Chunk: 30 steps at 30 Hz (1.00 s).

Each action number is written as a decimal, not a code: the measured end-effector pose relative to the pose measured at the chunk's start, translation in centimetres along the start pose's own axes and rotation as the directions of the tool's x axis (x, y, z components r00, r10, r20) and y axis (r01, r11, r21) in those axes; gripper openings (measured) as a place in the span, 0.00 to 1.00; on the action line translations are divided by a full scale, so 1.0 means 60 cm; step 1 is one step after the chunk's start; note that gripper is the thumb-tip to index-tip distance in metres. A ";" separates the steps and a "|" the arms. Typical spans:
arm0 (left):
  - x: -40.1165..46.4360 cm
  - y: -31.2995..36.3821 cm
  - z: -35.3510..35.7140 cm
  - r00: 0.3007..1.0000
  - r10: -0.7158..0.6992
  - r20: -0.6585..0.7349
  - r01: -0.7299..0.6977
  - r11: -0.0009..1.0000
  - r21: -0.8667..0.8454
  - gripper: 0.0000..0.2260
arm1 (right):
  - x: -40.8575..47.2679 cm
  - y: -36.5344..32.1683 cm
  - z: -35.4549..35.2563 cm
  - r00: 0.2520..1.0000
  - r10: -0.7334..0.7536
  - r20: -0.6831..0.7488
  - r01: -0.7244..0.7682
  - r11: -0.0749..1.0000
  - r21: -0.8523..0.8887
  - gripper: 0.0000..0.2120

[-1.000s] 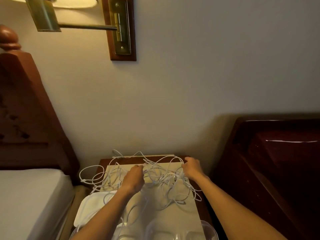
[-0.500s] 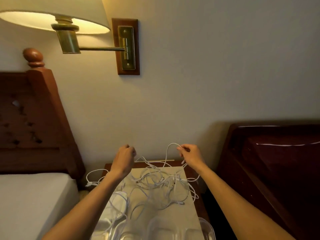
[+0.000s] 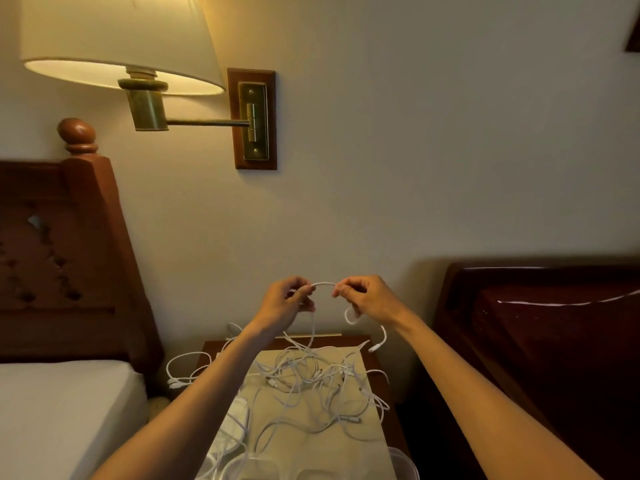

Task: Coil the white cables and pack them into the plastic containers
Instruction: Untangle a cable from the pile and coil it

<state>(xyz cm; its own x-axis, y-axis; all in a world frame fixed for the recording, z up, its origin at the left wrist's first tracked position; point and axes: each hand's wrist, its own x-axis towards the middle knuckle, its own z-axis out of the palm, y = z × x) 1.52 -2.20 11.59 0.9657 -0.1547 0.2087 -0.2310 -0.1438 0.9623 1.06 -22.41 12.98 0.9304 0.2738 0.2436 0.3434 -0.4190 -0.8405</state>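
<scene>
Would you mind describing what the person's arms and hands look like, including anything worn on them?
Both forearms are bare as far as the frame shows: no sleeves in view. The left hand and right hand wear no gloves, and no watch, bracelet or ring is visible on either. Nails look short and plain, though the dim light hides fine detail.

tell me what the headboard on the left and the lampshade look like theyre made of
Headboard: looks like reddish-brown wood with a satin finish, judging by its turned knob and carved cut-outs. Lampshade: probably cream fabric or paper, matte; the light glows through it.
</scene>
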 end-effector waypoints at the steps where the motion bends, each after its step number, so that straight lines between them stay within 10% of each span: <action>1: 0.005 0.003 -0.007 0.998 0.046 -0.036 -0.043 0.997 0.064 0.07 | -0.005 0.012 0.000 0.998 0.022 0.057 -0.024 0.999 0.030 0.10; 9: 0.003 0.077 -0.061 0.918 0.277 -0.284 -0.309 0.948 -0.073 0.08 | -0.063 0.081 0.024 0.977 0.162 0.139 -0.169 0.985 0.043 0.17; 15: -0.009 0.027 -0.107 0.954 0.247 -0.168 -0.191 0.937 0.294 0.13 | -0.062 0.027 -0.018 0.945 0.312 0.097 -0.277 0.610 0.742 0.17; 20: -0.056 -0.021 -0.083 0.991 -0.108 0.079 0.022 0.710 0.704 0.18 | -0.041 -0.051 -0.026 0.946 0.287 0.148 -0.323 0.819 0.474 0.20; 30: -0.079 0.056 0.021 0.973 -0.006 0.230 -0.083 0.923 0.375 0.28 | -0.046 -0.140 -0.019 0.950 0.205 0.236 -0.257 0.942 0.214 0.16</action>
<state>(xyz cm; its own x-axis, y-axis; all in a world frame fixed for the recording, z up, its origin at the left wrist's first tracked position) -3.98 -3.18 13.60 0.9139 -0.3745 0.1569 -0.3377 -0.4864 0.8058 -4.28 -20.65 19.92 0.9241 0.3781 -0.0549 0.0574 -0.2795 -0.9584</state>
